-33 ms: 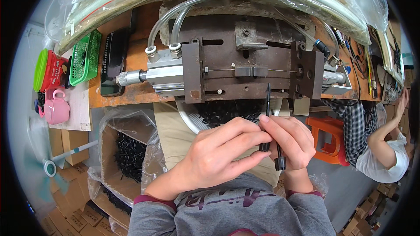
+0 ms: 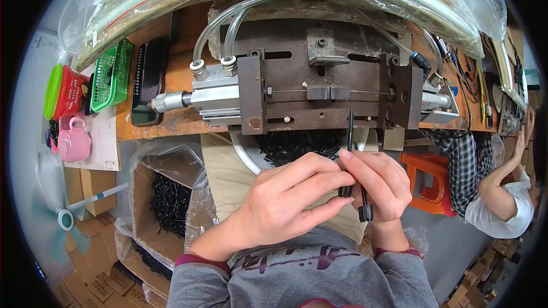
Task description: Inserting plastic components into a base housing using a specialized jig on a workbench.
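My left hand [image 2: 297, 194] pinches a slim black plastic rod [image 2: 350, 128] between thumb and fingers. Its thin tip points away from me, and its thicker ribbed end [image 2: 345, 190] shows below my fingertips. My right hand [image 2: 381, 182] is closed on a second black rod, whose ribbed end [image 2: 366, 212] hangs beneath the fingers; its thumb and index finger also meet the first rod. Both hands are just in front of a dark metal fixture [image 2: 297, 117] with a small steel block [image 2: 328, 93] at its middle. Under the fixture, a white basin [image 2: 246, 157] holds many black pieces, partly hidden by my hands.
Silver air cylinders [image 2: 217, 94] with clear hoses flank the fixture. On the left are a green basket [image 2: 112, 74], a black tray [image 2: 149, 82], a pink cup [image 2: 74, 140] and a plastic-lined carton [image 2: 140, 205] of black pieces. An orange stool [image 2: 425, 188] and a co-worker [image 2: 496, 211] are right.
My hands and both rods stay in the same place. At the far right, the co-worker's hands have shifted slightly.
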Tool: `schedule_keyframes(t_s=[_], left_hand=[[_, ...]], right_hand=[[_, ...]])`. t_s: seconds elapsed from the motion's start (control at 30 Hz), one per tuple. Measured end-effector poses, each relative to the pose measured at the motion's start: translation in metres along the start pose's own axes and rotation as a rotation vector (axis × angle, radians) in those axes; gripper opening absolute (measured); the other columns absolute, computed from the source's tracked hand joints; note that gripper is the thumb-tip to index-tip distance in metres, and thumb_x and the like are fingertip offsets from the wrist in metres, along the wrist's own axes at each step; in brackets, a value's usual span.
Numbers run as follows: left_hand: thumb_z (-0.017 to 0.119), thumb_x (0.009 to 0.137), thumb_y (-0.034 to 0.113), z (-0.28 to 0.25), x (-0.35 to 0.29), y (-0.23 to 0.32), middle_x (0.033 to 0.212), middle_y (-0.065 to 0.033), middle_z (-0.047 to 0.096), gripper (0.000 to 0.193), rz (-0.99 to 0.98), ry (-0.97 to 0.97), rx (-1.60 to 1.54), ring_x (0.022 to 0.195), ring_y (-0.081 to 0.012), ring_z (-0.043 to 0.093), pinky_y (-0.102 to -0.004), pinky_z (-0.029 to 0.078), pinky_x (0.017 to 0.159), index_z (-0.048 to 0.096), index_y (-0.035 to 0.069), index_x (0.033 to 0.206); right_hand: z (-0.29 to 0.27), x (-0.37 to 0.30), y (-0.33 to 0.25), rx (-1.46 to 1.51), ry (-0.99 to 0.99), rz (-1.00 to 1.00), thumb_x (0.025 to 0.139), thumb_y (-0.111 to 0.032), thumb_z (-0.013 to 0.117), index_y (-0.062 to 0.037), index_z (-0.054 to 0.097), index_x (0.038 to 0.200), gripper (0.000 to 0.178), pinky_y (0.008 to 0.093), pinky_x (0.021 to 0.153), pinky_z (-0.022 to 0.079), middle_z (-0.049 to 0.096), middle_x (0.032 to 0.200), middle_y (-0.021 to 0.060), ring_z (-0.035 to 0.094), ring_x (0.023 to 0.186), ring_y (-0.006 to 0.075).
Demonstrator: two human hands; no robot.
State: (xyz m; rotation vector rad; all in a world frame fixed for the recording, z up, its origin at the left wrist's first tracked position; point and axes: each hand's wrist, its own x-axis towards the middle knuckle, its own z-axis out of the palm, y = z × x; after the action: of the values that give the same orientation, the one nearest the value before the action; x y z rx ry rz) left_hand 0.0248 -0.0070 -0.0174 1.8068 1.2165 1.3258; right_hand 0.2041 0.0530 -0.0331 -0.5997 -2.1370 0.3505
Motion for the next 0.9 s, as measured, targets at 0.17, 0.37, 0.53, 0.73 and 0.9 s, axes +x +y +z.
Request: schedule_keyframes(t_s=[0.17,0.37,0.53,0.73,0.9], left_hand=[[0.085,0.067,0.002,-0.0010,0.0033,-0.0044,0.094,-0.0098,0.068,0.035,0.016,-0.001,0.012,0.080,-0.0223,0.068,-0.0306,0.056,0.067,0.074,0.001,0.100],[0.085,0.067,0.002,-0.0006,0.0040,-0.0061,0.094,-0.0101,0.068,0.034,0.027,-0.005,0.013,0.079,-0.0225,0.068,-0.0305,0.057,0.066,0.073,0.001,0.099],[0.085,0.067,0.003,-0.0004,0.0032,-0.0078,0.094,-0.0103,0.068,0.034,0.035,-0.011,0.021,0.078,-0.0223,0.068,-0.0302,0.057,0.066,0.073,0.001,0.099],[0.085,0.067,0.003,-0.0011,0.0027,-0.0082,0.093,-0.0100,0.068,0.034,0.050,-0.008,0.029,0.077,-0.0221,0.068,-0.0298,0.057,0.064,0.073,0.001,0.099],[0.084,0.067,0.003,-0.0018,0.0016,-0.0087,0.093,-0.0100,0.068,0.034,0.050,-0.012,0.027,0.076,-0.0220,0.069,-0.0297,0.056,0.064,0.073,0.001,0.099]], right_hand=[[0.0031,0.0023,0.0032,-0.011,0.015,-0.002,0.067,-0.013,0.072,0.0059,0.072,0.107,0.044,0.0324,0.058,0.055,0.070,0.092,0.0166,0.069,0.071,0.0253],[0.0037,0.0010,0.0038,-0.016,0.017,0.005,0.067,-0.013,0.072,0.0060,0.072,0.107,0.044,0.0325,0.058,0.055,0.069,0.091,0.0166,0.069,0.071,0.0258],[0.0046,-0.0013,0.0041,-0.015,0.012,0.013,0.066,-0.012,0.073,0.0059,0.072,0.106,0.044,0.0327,0.059,0.055,0.069,0.090,0.0166,0.069,0.070,0.0258],[0.0061,-0.0014,0.0026,-0.014,0.012,0.016,0.066,-0.012,0.072,0.0063,0.072,0.106,0.044,0.0332,0.059,0.056,0.069,0.089,0.0163,0.069,0.070,0.0260],[0.0062,-0.0005,0.0016,-0.016,0.009,0.010,0.066,-0.013,0.072,0.0063,0.072,0.105,0.044,0.0330,0.059,0.055,0.068,0.089,0.0165,0.068,0.069,0.0257]])
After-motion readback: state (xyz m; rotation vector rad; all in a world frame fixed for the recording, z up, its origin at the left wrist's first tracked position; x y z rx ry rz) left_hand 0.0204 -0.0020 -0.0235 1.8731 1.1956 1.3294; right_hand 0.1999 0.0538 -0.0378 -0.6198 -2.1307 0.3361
